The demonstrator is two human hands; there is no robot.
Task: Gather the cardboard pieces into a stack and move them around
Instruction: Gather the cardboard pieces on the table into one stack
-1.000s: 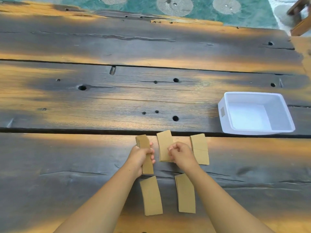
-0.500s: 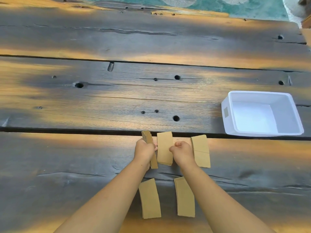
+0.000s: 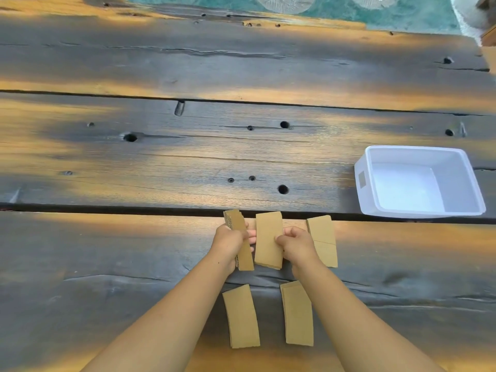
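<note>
Brown cardboard pieces lie in small piles on the dark wooden table (image 3: 134,264). My left hand (image 3: 230,245) grips a stack of cardboard pieces (image 3: 237,224), tilted on edge. Just to its right, my right hand (image 3: 295,244) pinches the right edge of a middle pile (image 3: 267,237), which rests on the table. A third pile (image 3: 323,238) lies flat to the right of that hand. Nearer to me, two more piles lie between my forearms, one on the left (image 3: 243,318) and one on the right (image 3: 298,315).
A white plastic bin (image 3: 361,194) with nothing in it stands on the table at the right, beyond the piles. The planks have gaps and several round holes. A teal rug (image 3: 349,9) shows past the far table edge.
My left hand has turned its stack more on edge and brought it close beside the middle pile. My right hand has shifted from the pile's lower edge to its right edge.
</note>
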